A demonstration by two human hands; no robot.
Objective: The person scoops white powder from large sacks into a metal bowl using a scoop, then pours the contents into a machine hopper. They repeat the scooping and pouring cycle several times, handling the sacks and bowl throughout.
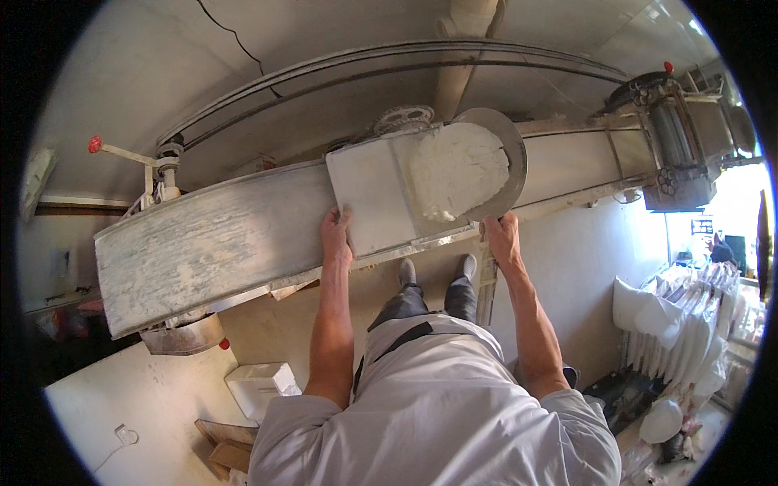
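In front of me lies a long machine with a flour-dusted belt. A round metal pan sits at its middle, with a thick white mass, dough or flour, in it. Against the pan's left side is a pale, flat rectangular panel. My left hand pinches the panel's near edge, thumb on top. My right hand is closed at the pan's near rim; its fingers are partly hidden underneath.
A wide floury metal bed stretches left, with a red-knobbed lever at its far end. Rollers stand at the machine's right end. A white box is at lower left. White plastic-covered goods crowd the right side.
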